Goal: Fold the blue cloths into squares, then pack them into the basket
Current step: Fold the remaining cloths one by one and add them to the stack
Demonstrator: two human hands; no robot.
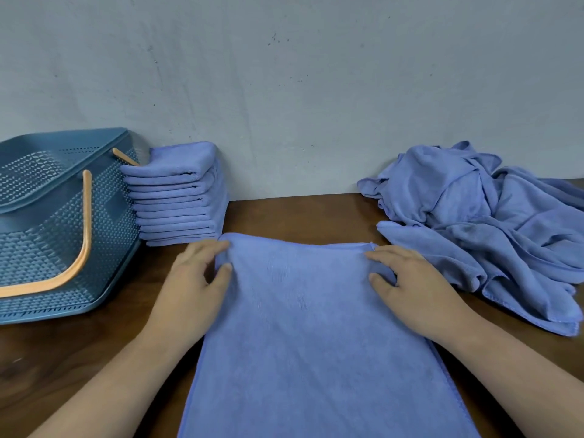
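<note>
A blue cloth (303, 327) lies flat on the brown table, stretching from the near edge toward the wall. My left hand (196, 286) pinches its far left corner between thumb and fingers. My right hand (407, 286) pinches the far right corner the same way. A stack of several folded blue cloths (180, 194) stands against the wall at the left. Beside that stack, at the far left, sits the blue perforated basket (47, 248) with orange handles. A heap of unfolded blue cloths (483, 226) lies at the right.
A grey wall (300, 90) closes off the back of the brown wooden table (63, 358). Bare tabletop shows between the flat cloth and the wall, and at the near left in front of the basket.
</note>
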